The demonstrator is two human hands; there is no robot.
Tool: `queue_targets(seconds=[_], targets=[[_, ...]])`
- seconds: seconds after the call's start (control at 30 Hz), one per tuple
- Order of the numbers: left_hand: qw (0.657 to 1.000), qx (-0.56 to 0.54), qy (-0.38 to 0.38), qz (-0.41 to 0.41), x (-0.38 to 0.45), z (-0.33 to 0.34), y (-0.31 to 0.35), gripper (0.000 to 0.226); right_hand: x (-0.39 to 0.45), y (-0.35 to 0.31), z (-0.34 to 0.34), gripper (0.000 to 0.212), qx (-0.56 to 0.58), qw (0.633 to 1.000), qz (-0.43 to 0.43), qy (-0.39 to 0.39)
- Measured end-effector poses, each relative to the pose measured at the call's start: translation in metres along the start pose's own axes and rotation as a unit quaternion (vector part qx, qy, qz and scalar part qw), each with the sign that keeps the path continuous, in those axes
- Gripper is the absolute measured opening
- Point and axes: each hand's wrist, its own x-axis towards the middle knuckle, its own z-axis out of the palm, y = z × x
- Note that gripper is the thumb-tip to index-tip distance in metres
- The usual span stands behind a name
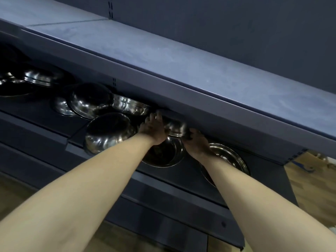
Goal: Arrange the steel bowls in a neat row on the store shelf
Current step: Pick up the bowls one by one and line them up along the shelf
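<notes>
A bare, dusty blue-grey upper shelf board (163,57) runs diagonally across the view, backed by a dark blue rear panel (236,24) with a slotted metal upright (110,8) at its top left. Below the board's right end lie brown cardboard boxes (312,171). Wood-patterned flooring (11,193) shows far below its left end.

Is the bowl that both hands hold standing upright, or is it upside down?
Upside down, it seems: the bowl shows its rounded outer side between the left hand and right hand. The upper shelf hides part.
</notes>
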Motion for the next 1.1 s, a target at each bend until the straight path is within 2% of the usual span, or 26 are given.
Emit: queue_targets(seconds=[0.23, 0.33, 0.53, 0.7, 0.9, 1.1], targets=[[1.000, -0.013, -0.006, -0.008, 0.017, 0.005, -0.018, 0.086, 0.015, -0.002, 0.018, 0.053, -0.027, 1.000, 0.011, 0.001], [0.999, -0.026, 0.003, -0.033, 0.022, 0.009, -0.024, 0.087, 0.022, -0.013, 0.022, 0.059, -0.034, 0.999, 0.003, 0.006], [0.998, -0.058, 0.010, -0.017, 0.030, 0.023, -0.025, 0.090, 0.028, -0.022, 0.033, 0.075, -0.005, 0.999, 0.042, -0.022], [0.993, -0.095, 0.064, -0.014, 0.029, 0.032, -0.014, 0.091, 0.032, -0.019, 0.037, 0.079, 0.027, 0.999, 0.043, 0.017], [0.978, -0.151, 0.142, 0.033, 0.016, 0.048, 0.002, 0.091, 0.009, -0.008, 0.031, 0.075, 0.076, 0.990, 0.021, 0.119], [0.952, -0.252, 0.162, 0.062, -0.017, 0.045, 0.016, 0.077, -0.032, 0.007, 0.023, 0.075, 0.172, 0.977, 0.016, 0.127]])
